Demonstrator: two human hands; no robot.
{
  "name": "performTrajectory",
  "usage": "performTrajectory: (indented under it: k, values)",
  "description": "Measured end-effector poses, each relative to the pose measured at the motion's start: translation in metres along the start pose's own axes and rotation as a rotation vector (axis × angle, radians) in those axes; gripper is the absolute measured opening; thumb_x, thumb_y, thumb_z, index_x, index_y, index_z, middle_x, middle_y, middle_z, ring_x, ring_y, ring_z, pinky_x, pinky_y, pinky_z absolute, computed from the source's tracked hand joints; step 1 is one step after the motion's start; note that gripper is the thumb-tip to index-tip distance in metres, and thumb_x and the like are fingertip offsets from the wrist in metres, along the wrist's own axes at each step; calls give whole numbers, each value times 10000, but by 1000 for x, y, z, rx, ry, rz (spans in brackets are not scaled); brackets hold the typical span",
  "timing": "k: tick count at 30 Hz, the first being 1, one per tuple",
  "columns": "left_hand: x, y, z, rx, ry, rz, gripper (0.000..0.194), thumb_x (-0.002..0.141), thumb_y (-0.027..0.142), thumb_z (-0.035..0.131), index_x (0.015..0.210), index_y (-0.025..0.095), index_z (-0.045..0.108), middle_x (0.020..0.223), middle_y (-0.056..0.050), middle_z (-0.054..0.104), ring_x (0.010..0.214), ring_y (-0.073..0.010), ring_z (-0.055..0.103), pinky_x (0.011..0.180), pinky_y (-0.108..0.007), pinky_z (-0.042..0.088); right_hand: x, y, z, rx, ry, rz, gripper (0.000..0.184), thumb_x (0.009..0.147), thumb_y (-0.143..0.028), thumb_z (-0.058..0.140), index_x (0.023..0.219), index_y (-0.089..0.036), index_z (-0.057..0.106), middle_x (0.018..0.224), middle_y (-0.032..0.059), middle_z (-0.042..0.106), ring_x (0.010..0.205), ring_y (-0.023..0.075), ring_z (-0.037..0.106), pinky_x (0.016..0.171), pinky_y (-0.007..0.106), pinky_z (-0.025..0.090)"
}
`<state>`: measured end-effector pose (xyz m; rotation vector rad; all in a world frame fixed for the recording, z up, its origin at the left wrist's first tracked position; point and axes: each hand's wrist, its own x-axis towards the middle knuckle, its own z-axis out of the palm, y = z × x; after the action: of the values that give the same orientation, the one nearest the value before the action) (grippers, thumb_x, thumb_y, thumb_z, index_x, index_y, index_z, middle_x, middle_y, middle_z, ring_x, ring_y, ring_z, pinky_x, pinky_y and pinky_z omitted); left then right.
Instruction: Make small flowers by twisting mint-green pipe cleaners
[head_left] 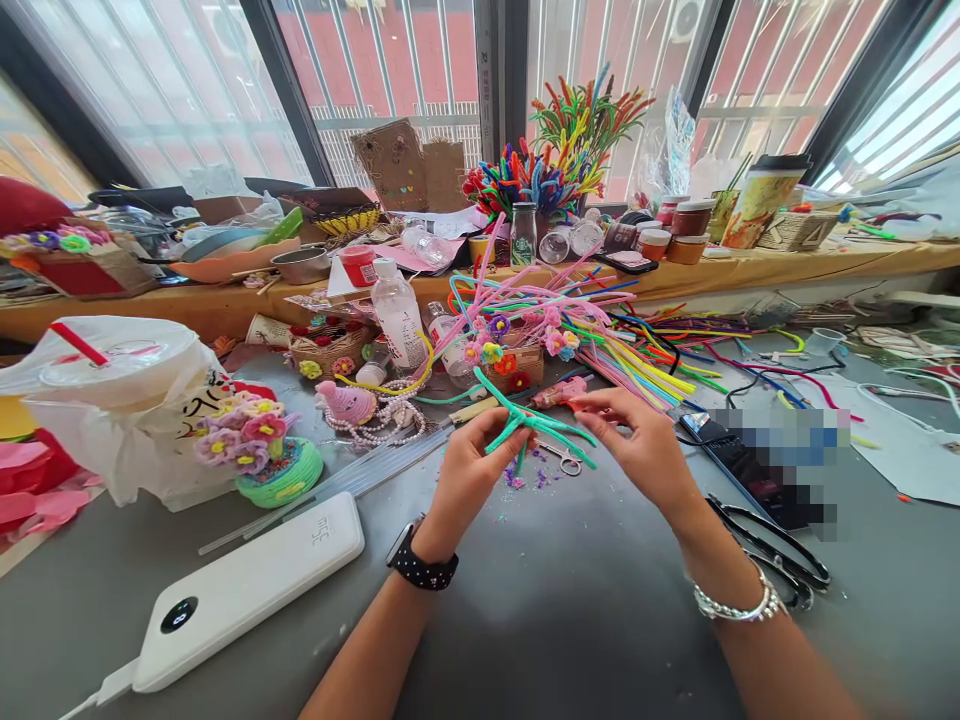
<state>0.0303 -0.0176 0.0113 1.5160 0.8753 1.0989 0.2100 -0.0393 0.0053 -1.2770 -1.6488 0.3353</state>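
Both my hands raised over the grey table [570, 610]: left hand [469, 470] and right hand [645, 445] pinch the green pipe cleaners [529, 420], fingers curled, wrists bent inward.

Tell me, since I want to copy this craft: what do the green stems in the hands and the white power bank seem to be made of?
The green stems, gripped by the left hand and right hand, look like pipe cleaners: fuzzy matte pile, probably over wire, since they hold bends. The white power bank looks like smooth hard plastic with a slight sheen.
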Motion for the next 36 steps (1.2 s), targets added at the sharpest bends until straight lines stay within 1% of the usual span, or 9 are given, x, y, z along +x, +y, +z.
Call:
performTrajectory:
  k: [2,6,12,16,19,24,28,32,36]
  values:
    - [0,-1,1,32,-4,6,160,691,267,591,789,141,592,741,-16,591,708,-142,552,648,-230,442,-1,-3,1,11,50,-25,165,785,-270,516,883,-185,618,898,59,620,871,181,553,716,282,445]
    - [-1,-5,5,98,-54,30,182,715,282,567,829,142,589,754,-21,590,699,-139,537,616,-217,427,-7,-14,13,40,-37,-78,152,766,-292,544,841,-190,629,827,51,628,817,182,563,703,282,447]
    - [-3,-10,9,149,-89,63,193,715,294,566,841,148,581,776,-19,580,696,-127,513,611,-209,411,-12,-16,22,-5,-7,-111,116,778,-196,531,819,-185,639,768,38,632,747,161,573,677,264,443]
    - [-2,-7,7,67,-176,-6,232,710,303,573,870,136,565,781,-28,579,703,-129,520,599,-213,408,-11,-15,20,-40,2,-136,121,771,-177,538,831,-172,643,777,45,639,753,163,578,683,267,446]
    - [-1,-5,4,12,-177,-74,230,721,313,560,850,124,581,738,-35,594,682,-132,531,581,-219,408,-11,-16,20,-45,-12,-138,131,768,-182,540,842,-189,647,790,40,647,764,165,585,690,272,453]
    - [2,-7,2,-44,-172,-77,197,662,260,629,816,136,628,769,-46,638,771,-172,564,675,-260,437,-11,-15,20,21,-48,-90,146,768,-191,542,859,-203,656,814,31,665,787,163,595,722,272,457]
    - [2,-9,3,17,-123,-23,202,647,278,639,792,138,645,800,-63,647,791,-195,573,702,-292,454,-10,-13,20,95,-81,-19,131,759,-214,554,824,-213,667,787,20,678,750,166,605,683,270,465]
    - [0,-10,3,94,-107,20,234,649,284,637,831,139,609,796,-60,637,735,-171,578,668,-272,468,-10,-14,20,132,-108,78,128,748,-254,565,779,-195,675,756,27,682,707,167,607,639,262,469]
    - [-1,-10,5,149,-76,76,226,667,285,617,839,155,547,765,-32,611,709,-150,582,661,-257,476,-11,-16,20,150,-134,128,138,732,-280,580,761,-184,675,746,29,683,678,163,604,598,248,468]
